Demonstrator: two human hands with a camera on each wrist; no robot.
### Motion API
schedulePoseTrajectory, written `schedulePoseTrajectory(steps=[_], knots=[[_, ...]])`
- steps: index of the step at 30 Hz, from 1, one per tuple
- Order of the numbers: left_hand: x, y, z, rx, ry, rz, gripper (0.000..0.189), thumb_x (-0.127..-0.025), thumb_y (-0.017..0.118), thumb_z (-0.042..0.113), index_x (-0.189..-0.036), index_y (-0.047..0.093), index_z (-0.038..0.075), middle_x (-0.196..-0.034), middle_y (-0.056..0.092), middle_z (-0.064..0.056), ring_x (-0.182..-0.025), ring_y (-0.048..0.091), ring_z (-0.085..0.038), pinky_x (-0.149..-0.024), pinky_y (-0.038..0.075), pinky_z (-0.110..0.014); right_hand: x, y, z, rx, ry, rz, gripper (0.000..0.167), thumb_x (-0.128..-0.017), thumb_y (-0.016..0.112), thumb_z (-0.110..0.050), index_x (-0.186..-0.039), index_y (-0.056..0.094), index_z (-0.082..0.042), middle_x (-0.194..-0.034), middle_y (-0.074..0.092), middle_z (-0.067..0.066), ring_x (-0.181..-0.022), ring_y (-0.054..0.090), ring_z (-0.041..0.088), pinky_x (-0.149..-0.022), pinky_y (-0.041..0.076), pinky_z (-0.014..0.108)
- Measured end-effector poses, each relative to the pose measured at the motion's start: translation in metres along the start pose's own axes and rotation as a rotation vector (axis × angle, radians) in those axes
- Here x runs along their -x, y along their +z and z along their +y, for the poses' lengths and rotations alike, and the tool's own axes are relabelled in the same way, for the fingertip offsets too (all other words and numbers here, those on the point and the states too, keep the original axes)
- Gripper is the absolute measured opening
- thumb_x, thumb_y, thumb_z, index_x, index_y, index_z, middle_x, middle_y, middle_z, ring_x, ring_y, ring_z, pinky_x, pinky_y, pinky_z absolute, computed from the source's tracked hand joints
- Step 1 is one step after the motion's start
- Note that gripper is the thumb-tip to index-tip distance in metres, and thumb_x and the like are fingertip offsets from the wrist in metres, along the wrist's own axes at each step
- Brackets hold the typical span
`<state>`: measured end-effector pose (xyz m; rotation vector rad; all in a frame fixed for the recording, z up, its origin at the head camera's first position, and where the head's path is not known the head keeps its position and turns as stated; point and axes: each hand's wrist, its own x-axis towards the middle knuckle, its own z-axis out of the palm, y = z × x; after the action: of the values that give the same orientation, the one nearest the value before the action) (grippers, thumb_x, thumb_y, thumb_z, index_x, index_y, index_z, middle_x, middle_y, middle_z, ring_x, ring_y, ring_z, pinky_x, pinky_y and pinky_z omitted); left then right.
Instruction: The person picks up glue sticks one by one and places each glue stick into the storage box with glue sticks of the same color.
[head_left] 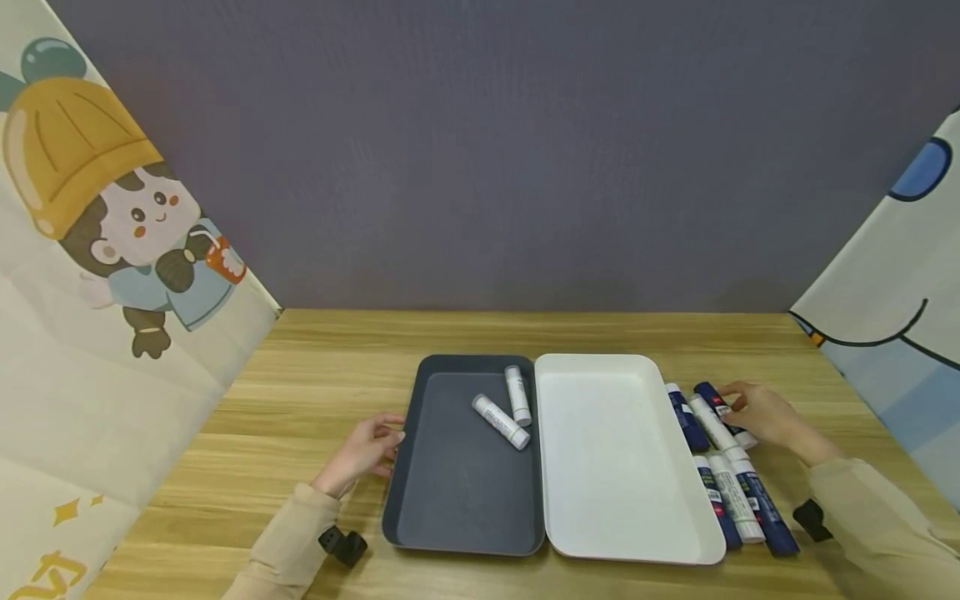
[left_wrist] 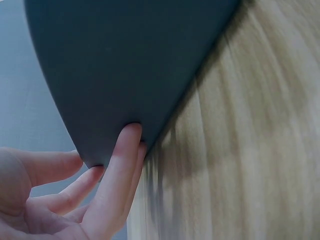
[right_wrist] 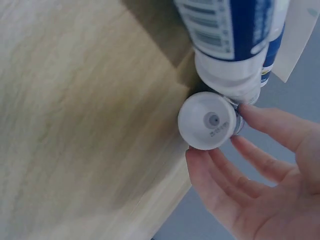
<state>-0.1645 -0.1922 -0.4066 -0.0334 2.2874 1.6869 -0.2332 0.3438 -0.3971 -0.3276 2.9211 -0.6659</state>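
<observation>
So the right hand [head_left: 765, 414] had thumb and fingertips pinched on that navy glue stick [head_left: 717, 403], right of the white tray [head_left: 600, 467], long axis slanting far-left; left hand [head_left: 366, 454] was way off, fingers loose against the gray tray [head_left: 465, 500].

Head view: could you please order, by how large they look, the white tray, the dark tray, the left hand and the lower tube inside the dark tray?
1. White tray and dark tray: too alike to rank surely
2. Left hand
3. Lower tube
</observation>
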Motion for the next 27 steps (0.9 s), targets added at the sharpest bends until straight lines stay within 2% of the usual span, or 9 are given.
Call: schedulePoseTrajectory(steps=[6,15,27], knots=[[0.0003,0.0014,0.0013,-0.002,-0.013,0.018,0.036,-0.092,0.044,0.008,-0.124,0.038,-0.009,-0.095,0.053,-0.02,-0.064,0.056,-0.018,-0.052,0.05,-0.034,-0.0013,0.0011,0.0034,0.009,-0.005,-0.002,0.043,-0.075,0.062,-0.005,-0.106,0.045,0.019,-0.076,0.056,0.022,-0.067,0.055,0.03,-0.056,0.045,0.04],[-0.0006,0.0023,0.0016,-0.011,-0.018,0.042,0.034,-0.092,0.044,0.007,-0.122,0.04,-0.008,-0.093,0.054,-0.019,-0.063,0.055,-0.017,-0.051,0.05,-0.033,-0.0029,0.0003,0.0061,0.012,0.035,-0.02,0.046,-0.075,0.062,-0.007,-0.107,0.043,0.02,-0.081,0.055,0.029,-0.072,0.055,0.036,-0.058,0.046,0.043],[-0.0005,0.0021,0.0022,-0.017,-0.023,0.051,0.034,-0.092,0.045,0.007,-0.123,0.041,-0.007,-0.092,0.054,-0.018,-0.063,0.055,-0.018,-0.051,0.049,-0.034,-0.0016,-0.002,0.0039,0.024,-0.006,-0.015,0.043,-0.074,0.061,-0.002,-0.105,0.043,0.021,-0.077,0.057,0.027,-0.069,0.056,0.034,-0.057,0.046,0.042]])
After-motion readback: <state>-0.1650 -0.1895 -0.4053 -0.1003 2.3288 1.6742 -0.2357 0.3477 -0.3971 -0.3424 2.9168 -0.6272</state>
